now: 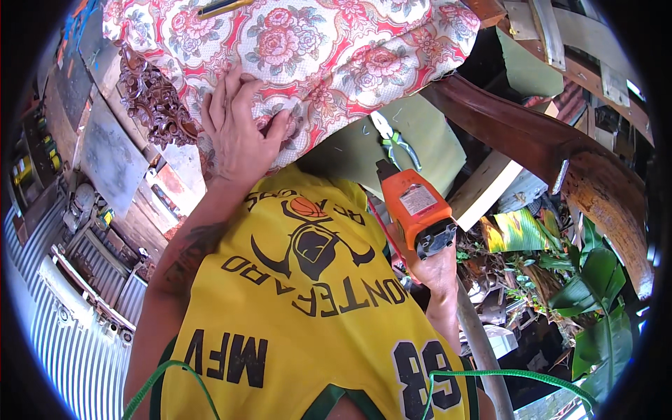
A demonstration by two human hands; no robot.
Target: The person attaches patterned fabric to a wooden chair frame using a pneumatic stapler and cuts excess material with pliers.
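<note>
My left hand [240,129] rests on floral red-and-cream fabric [371,63], fingers spread and slightly bent over it. My right hand [430,269] grips an orange staple gun [413,203], held below the fabric's lower edge with its nose pointing up. Just above the gun, green-and-black pliers [395,143] lie on a pale green panel [441,164]. A dark carved wood ornament [154,105] shows at the fabric's left side. A yellow-and-black tool [224,8], partly cut off, lies on top of the fabric.
A curved brown wooden piece [525,133] runs down the right, beside a light wooden board [483,192]. Corrugated metal sheets [63,329] and weathered boards [112,154] are at the left. Broad green leaves [595,294] and a grey pole [476,350] are at lower right.
</note>
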